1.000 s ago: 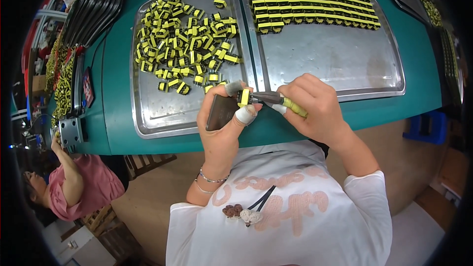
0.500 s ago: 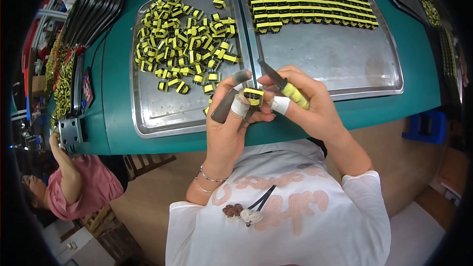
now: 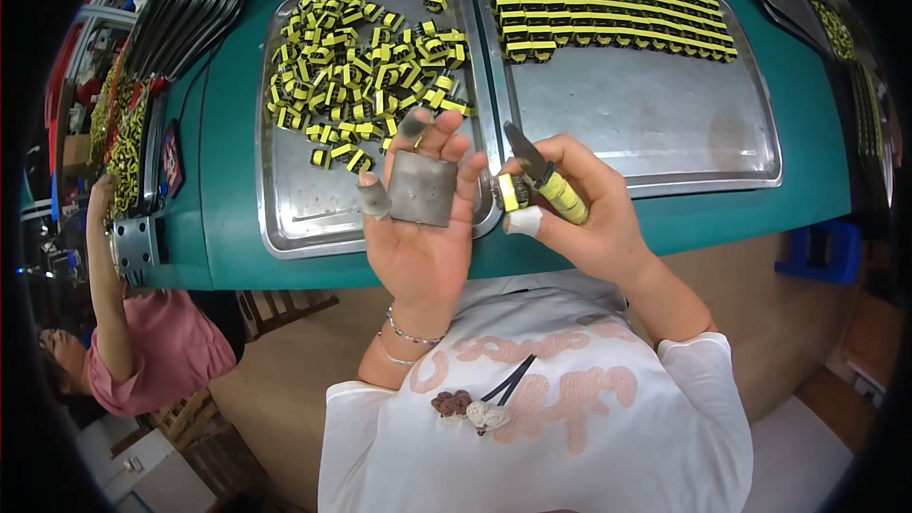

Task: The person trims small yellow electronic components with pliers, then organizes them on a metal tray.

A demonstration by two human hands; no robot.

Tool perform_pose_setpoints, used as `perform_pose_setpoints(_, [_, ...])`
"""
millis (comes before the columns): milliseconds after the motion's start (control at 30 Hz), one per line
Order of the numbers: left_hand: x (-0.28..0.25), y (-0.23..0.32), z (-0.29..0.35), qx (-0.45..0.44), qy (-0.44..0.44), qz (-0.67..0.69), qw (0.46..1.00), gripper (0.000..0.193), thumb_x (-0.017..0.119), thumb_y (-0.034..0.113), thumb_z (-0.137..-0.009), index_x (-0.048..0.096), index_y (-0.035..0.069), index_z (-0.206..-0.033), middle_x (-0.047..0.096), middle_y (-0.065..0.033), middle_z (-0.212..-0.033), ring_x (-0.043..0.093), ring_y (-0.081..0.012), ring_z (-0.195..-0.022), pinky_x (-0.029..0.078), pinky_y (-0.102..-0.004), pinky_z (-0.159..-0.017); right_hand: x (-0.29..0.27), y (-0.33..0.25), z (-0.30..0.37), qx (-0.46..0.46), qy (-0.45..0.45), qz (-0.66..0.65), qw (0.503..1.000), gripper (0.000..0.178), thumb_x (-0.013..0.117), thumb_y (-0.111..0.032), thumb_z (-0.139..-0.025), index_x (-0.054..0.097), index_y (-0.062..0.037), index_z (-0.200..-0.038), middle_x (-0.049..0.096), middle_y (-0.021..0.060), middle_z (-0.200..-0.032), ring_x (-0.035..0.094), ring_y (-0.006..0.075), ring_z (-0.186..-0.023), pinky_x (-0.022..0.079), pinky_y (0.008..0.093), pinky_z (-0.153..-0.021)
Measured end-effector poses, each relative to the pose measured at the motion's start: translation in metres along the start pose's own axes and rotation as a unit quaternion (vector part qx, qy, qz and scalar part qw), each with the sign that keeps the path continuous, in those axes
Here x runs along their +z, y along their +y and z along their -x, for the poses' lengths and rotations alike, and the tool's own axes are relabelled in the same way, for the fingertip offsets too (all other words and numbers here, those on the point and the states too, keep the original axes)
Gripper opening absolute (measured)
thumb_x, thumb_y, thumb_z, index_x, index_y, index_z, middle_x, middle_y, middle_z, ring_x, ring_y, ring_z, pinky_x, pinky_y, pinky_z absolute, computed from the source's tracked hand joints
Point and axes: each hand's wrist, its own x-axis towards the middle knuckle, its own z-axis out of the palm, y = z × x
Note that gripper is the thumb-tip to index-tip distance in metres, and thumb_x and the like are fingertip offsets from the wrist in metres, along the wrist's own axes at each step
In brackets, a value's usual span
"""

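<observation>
My left hand (image 3: 420, 228) is turned palm up with its fingers spread, and a grey square pad (image 3: 423, 188) lies across the palm and finger bases. Dark grey covers sit on its thumb and a fingertip. In my right hand (image 3: 594, 204) is a knife (image 3: 560, 192) with a dark blade pointing up and a yellow-wrapped handle. The same hand pinches a small yellow-and-black transformer (image 3: 514, 193) between thumb and fingers; white tape wraps the thumb. Several like transformers (image 3: 366, 66) lie jumbled in the left metal tray (image 3: 318, 218), which is partly behind my left hand.
The right metal tray (image 3: 655, 114) holds similar transformers in tight rows (image 3: 613, 14) along its far side. Stacked black trays (image 3: 190, 14) stand at the far left of the green table (image 3: 233, 161). A person in pink (image 3: 166, 351) works at the left. A blue stool (image 3: 819, 245) is at the right.
My left hand has let go of the transformer and turned palm up, its fingers opening. The transformer is now in my right hand beside the knife. The person at the left has raised an arm.
</observation>
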Motion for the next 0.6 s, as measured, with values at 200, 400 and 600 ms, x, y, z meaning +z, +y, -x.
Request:
perform_pose_setpoints(200, [0.016, -0.008, -0.002, 0.007, -0.035, -0.062, 0.997, 0.085, 0.051, 0.064, -0.085, 0.031, 0.002, -0.139, 0.03, -0.0239, -0.146, 0.029, -0.0343, -0.137, 0.019, -0.0443, -0.116, 0.007, 0.004, -0.008, -0.11, 0.011, 0.154, 0.982, 0.031, 0.067, 0.006, -0.075, 0.061, 0.0031, -0.105, 0.062, 0.0091, -0.1, 0.061, 0.0161, -0.091, 0.047, 0.0277, -0.082])
perform_pose_setpoints(400, [0.019, -0.012, -0.001, 0.021, -0.049, -0.125, 0.991, 0.091, 0.047, 0.07, -0.083, 0.027, 0.004, -0.143, 0.024, -0.0249, -0.15, 0.024, -0.0353, -0.14, 0.013, -0.0448, -0.118, 0.012, 0.002, -0.01, -0.158, 0.021, 0.178, 0.971, 0.03, 0.069, 0.003, -0.075, 0.064, 0.0004, -0.104, 0.061, 0.0109, -0.099, 0.061, 0.0199, -0.086, 0.048, 0.0298, -0.077])
perform_pose_setpoints(600, [0.019, -0.014, 0.001, 0.042, -0.053, -0.258, 0.964, 0.103, 0.042, 0.078, -0.079, 0.021, 0.003, -0.146, 0.024, -0.0229, -0.151, 0.023, -0.0344, -0.141, 0.013, -0.0449, -0.117, 0.011, -0.007, -0.005, -0.16, 0.005, 0.29, 0.944, 0.04, 0.066, 0.008, -0.063, 0.065, -0.0022, -0.102, 0.061, 0.0111, -0.096, 0.06, 0.0211, -0.079, 0.048, 0.0295, -0.068])
